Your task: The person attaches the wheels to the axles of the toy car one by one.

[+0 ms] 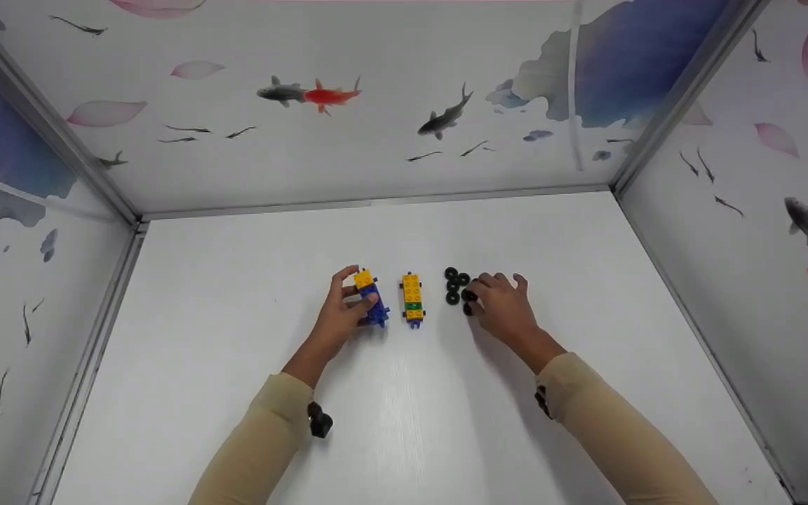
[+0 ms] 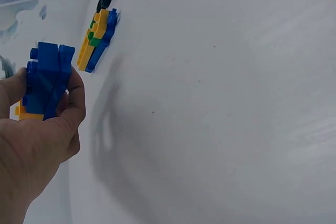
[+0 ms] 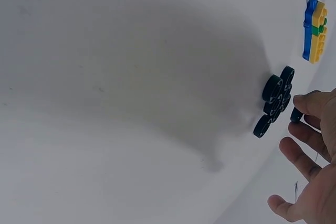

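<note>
My left hand (image 1: 336, 314) grips a blue and yellow building-brick car body (image 1: 364, 279), thumb on one side and fingers on the other. In the left wrist view its blue end (image 2: 48, 74) points away from the palm. A second brick car body (image 1: 412, 289), yellow with a green band on a blue base, lies between the hands. Several black toy wheels (image 1: 452, 285) lie in a cluster to its right. Over the cluster's right side, my right hand (image 1: 506, 308) pinches one black wheel (image 3: 296, 115) between thumb and index finger; its other fingers are spread.
The white tabletop (image 1: 390, 421) is bounded by printed panels at the back (image 1: 376, 161) and both sides, with metal edging. A black device (image 1: 320, 421) is strapped at the left wrist, and another (image 1: 543, 402) at the right cuff.
</note>
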Available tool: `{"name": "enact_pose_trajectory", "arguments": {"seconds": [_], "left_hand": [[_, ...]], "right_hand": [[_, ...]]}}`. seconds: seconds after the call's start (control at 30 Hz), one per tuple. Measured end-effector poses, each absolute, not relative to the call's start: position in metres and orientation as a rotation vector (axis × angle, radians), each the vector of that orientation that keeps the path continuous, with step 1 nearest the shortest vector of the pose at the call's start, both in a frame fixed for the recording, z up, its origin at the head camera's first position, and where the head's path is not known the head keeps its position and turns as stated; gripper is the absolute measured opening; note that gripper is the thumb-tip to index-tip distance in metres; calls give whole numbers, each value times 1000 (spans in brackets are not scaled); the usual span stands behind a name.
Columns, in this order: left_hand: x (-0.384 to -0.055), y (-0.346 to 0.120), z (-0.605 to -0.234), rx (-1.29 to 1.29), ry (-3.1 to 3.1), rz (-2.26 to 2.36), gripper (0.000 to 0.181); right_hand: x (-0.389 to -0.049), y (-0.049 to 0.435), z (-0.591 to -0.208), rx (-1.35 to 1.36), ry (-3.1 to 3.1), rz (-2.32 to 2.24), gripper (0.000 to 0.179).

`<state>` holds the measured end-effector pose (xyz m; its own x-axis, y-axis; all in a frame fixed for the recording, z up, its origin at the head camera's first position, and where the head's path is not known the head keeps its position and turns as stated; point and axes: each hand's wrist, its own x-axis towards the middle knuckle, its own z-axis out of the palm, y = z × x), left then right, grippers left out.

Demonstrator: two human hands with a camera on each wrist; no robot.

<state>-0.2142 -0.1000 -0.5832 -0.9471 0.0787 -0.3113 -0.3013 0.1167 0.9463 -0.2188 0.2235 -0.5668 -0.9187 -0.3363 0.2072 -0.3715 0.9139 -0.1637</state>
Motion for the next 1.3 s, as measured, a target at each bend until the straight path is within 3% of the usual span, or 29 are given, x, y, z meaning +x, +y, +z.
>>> {"name": "enact_pose_trajectory", "arguments": {"seconds": [0.73, 1.3], "left_hand": [[-208, -95, -578, -209, 1900, 2060, 52], [-202, -93, -570, -142, 1848, 2047, 54]], "right_hand": [[-224, 184, -553, 621, -2953, 457, 35], [-229, 152, -544, 642, -2997, 810, 37]]}}
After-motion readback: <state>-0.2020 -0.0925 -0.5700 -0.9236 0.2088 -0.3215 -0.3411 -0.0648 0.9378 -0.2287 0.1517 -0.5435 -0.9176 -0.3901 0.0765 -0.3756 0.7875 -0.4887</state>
